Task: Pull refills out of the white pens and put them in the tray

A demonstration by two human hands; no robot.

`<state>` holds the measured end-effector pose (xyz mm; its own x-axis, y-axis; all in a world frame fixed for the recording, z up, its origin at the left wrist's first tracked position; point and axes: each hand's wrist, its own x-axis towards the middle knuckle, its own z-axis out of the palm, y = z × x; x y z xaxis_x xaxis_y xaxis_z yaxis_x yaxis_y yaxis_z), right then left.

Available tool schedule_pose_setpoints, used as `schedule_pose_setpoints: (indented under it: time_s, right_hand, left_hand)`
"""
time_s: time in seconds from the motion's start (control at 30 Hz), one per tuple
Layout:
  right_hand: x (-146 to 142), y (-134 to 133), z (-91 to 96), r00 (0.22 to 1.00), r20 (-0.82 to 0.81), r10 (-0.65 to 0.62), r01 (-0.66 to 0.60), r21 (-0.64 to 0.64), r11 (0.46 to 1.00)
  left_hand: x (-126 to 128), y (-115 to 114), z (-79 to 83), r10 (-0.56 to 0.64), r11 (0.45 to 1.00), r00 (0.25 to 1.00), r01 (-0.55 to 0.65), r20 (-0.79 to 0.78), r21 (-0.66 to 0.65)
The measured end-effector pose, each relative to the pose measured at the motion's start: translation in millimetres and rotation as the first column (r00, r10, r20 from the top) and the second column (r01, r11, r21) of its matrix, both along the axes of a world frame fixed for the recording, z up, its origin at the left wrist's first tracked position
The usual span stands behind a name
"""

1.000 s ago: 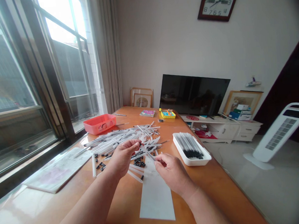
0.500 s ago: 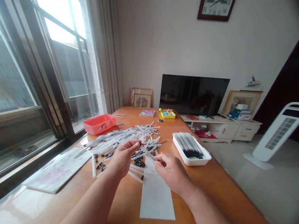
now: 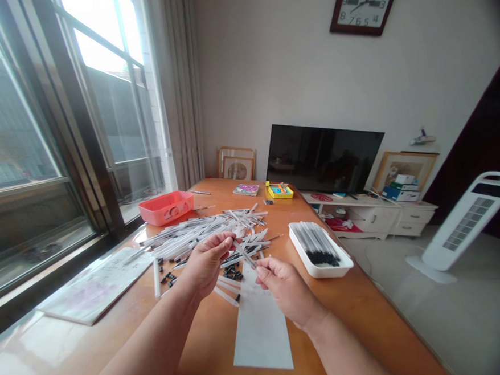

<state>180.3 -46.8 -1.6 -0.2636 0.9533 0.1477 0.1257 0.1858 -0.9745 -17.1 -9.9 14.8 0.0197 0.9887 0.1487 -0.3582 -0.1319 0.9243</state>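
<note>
Because a slim pen (image 3: 245, 254) probably needs steadying at both ends, the left hand (image 3: 212, 258) pinches its far end and the right hand (image 3: 284, 282) its near end, above the white paper (image 3: 261, 338), near the loose tubes (image 3: 189, 236).

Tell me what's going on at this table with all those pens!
A person is holding one pen up in front of them: the left hand pinches its far end and the right hand its near end, above a sheet of paper. Beyond the hands lies a messy pile of pens, with little black caps scattered nearby. On the right, more pens lie side by side in a white tray, dark ends toward the person.
</note>
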Motion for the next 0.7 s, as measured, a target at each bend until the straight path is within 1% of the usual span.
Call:
schedule_pose_setpoints:
  time_s: [0.03,0.07,0.1,0.17,0.23,0.27,0.33,0.4,0.47,0.53,0.6,0.7]
  right_hand:
    - [-2,-1,-0.4,0.999,-0.045,0.025,-0.027,-0.053,0.998]
    - [-4,-1,-1.2,0.997,-0.072,0.033,-0.038,-0.076,0.996]
    - [-6,-2,-2.3,0.997,-0.074,0.024,-0.029,-0.070,0.997]
    - [-9,-2,-5.5,0.999,-0.031,-0.036,0.036,0.010,0.999]
    - [-9,-1,-8.1,0.995,0.024,-0.101,0.097,0.107,0.989]
    - [-8,0,-8.7,0.992,0.044,-0.119,0.112,0.138,0.984]
    - [-5,1,-8.1,0.990,0.058,-0.131,0.121,0.157,0.980]
    - [-3,2,-5.6,0.992,0.036,-0.119,0.114,0.106,0.988]
    - [-2,2,-2.4,0.998,-0.017,-0.067,0.067,-0.006,0.998]
    - [-2,1,0.4,0.997,-0.072,-0.016,0.008,-0.102,0.995]
    - [-3,-1,2.2,0.996,-0.093,-0.003,-0.009,-0.125,0.992]
    - [-5,-2,3.4,0.996,-0.085,-0.017,0.009,-0.091,0.996]
  left_hand:
    - [0,0,0.0,0.004,1.000,1.000,-0.004,0.008,0.002]
    - [0,0,-0.3,0.015,1.000,1.000,-0.015,0.013,0.003]
    - [1,1,-1.1,0.033,0.999,0.999,-0.033,0.016,0.002]
    - [2,2,-3.4,0.074,0.997,0.997,-0.074,0.019,-0.007]
    - [3,3,-5.6,0.088,0.996,0.996,-0.088,0.015,-0.012]
    - [4,2,-6.3,0.083,0.996,0.996,-0.083,0.015,-0.016]
    - [5,2,-6.1,0.059,0.998,0.998,-0.058,0.032,-0.026]
    - [5,0,-4.1,0.031,0.999,0.997,-0.029,0.067,-0.031]
    - [4,-2,-0.9,-0.003,1.000,0.996,0.005,0.088,-0.028]
    - [2,-4,2.5,-0.030,0.999,0.996,0.033,0.082,-0.033]
    - [0,-5,5.1,-0.034,0.998,0.997,0.039,0.074,-0.058]
    - [0,-6,6.2,-0.014,0.993,0.996,0.025,0.091,-0.114]
